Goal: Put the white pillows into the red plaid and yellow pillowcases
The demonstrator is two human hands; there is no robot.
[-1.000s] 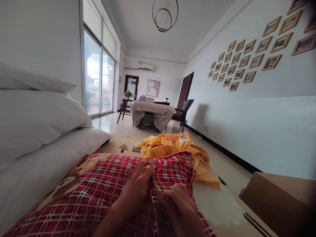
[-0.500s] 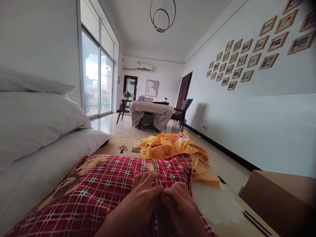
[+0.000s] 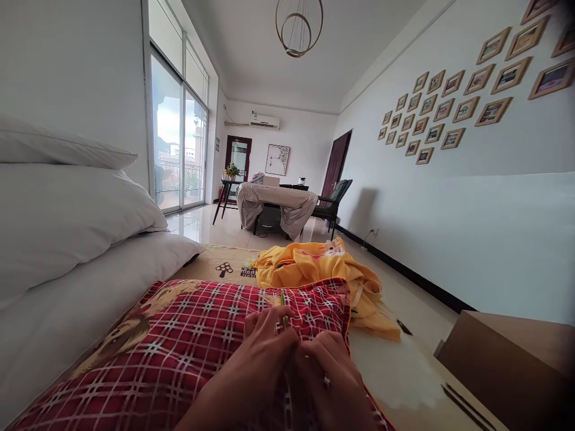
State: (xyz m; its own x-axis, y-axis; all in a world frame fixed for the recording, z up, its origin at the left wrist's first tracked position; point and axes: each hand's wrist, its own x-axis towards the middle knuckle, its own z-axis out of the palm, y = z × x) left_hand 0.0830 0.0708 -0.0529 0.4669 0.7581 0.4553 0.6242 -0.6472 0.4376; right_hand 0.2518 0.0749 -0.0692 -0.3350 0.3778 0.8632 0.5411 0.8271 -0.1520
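A red plaid cushion (image 3: 197, 335) with a printed brown animal lies in front of me. My left hand (image 3: 272, 344) is closed over its right half, fingers bent around a thin green strip (image 3: 283, 297) that sticks out past them; its kind is unclear. Right beside it, fingertips meeting the left hand's, my right hand (image 3: 330, 365) is curled in a pinch. Whatever lies between its fingers is hidden. Just beyond the cushion a crumpled yellow cloth (image 3: 309, 260) with a printed cat face is bunched up.
White pillows (image 3: 76, 215) are stacked on the left. A cardboard box (image 3: 507, 359) stands at the lower right. Farther off are a covered table (image 3: 276, 194), a black chair (image 3: 335, 200) and a plant on a stool (image 3: 232, 173). A patterned beige mat (image 3: 215, 257) lies under the cloth.
The left fingers have shifted slightly up along the green strip, and less of it shows. The view has tilted a little. Both hands stay together over the cushion.
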